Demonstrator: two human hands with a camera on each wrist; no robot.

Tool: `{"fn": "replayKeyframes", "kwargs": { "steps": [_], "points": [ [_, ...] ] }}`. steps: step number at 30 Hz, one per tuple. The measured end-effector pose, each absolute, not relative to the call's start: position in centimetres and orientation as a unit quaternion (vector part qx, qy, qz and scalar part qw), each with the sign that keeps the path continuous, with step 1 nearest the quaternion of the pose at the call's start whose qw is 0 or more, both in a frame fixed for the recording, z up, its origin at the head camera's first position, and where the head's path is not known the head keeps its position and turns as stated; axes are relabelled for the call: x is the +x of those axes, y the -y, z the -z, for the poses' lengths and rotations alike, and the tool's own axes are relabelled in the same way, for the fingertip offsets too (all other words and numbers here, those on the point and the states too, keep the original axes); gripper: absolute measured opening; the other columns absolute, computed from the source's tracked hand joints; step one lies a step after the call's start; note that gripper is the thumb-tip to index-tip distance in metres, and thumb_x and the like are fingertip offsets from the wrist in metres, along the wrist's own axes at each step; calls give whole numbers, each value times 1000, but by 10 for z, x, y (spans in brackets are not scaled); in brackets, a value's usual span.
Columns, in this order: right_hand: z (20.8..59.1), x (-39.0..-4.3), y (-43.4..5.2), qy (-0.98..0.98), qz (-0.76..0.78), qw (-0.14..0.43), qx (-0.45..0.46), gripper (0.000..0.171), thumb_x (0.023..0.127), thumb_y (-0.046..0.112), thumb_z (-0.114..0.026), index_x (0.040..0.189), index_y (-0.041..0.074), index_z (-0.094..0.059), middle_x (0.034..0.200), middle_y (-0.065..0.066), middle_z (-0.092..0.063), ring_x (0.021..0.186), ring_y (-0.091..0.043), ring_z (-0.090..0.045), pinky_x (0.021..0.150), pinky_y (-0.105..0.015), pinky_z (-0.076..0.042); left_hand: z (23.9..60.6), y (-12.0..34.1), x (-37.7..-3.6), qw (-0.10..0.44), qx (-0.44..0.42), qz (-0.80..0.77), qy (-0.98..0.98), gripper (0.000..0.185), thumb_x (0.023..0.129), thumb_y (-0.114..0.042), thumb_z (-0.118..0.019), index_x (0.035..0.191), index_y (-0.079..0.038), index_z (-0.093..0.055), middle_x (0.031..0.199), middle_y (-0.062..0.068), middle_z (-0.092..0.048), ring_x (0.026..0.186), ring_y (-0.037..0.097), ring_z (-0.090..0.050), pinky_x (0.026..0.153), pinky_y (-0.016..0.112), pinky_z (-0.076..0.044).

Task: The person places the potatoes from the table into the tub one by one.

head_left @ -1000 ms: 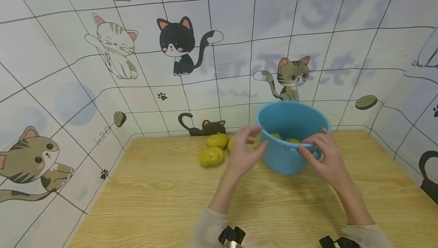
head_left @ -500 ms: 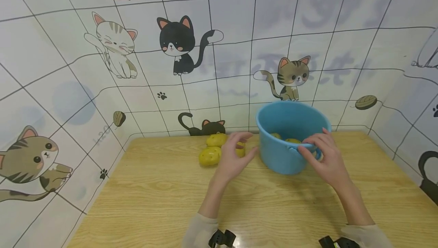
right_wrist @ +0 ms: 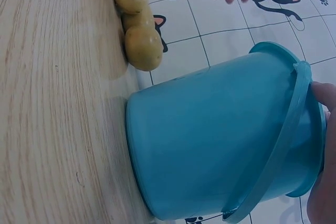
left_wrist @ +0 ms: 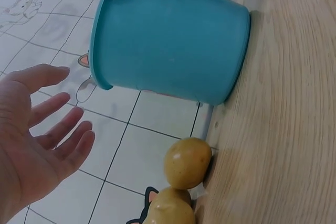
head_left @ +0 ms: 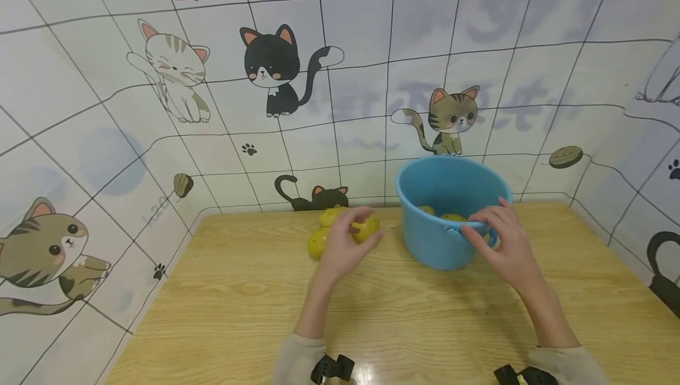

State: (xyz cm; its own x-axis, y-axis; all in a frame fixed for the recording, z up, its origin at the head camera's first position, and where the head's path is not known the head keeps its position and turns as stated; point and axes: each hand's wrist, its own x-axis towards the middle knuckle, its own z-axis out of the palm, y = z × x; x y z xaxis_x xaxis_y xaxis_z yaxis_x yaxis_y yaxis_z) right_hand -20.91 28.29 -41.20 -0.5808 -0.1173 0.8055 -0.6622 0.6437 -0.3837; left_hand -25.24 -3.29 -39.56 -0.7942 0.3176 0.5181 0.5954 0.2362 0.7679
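Note:
A blue plastic bucket (head_left: 441, 243) stands at the back of the wooden table (head_left: 255, 314) with yellow potatoes inside (head_left: 454, 218). My right hand (head_left: 491, 237) grips its near rim by the handle (right_wrist: 283, 145). Left of the bucket, three potatoes lie by the wall: one (head_left: 368, 229) nearest the bucket, one (head_left: 330, 215) behind and one (head_left: 316, 244) in front. My left hand (head_left: 347, 237) hovers over them. In the left wrist view, the left hand (left_wrist: 47, 129) has straight, spread fingers and stays clear of the potato (left_wrist: 187, 162).
Walls with cat drawings (head_left: 276, 72) close the table at the back and on both sides. Bare wooden tabletop stretches between the potatoes and the front edge. The bucket (left_wrist: 168, 40) stands a short gap right of the potatoes.
My left hand has moved left from the bucket's side to over the potatoes. The right hand and the bucket have stayed put.

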Motion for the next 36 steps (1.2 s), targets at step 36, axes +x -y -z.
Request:
{"fn": "replayKeyframes", "kwargs": {
  "steps": [36],
  "points": [
    [410, -208, -282, 818, -354, 385, 239, 8, 91, 13, -74, 91, 7, -68, 95, -2, -63, 99, -6, -52, 121, -49, -17, 428, 97, -283, 113, -186, 580, 785, 49, 87, -9, -77, 132, -1, -60, 132, 19, -60, 119, 43, -54, 100, 60, -45]
  ]
}}
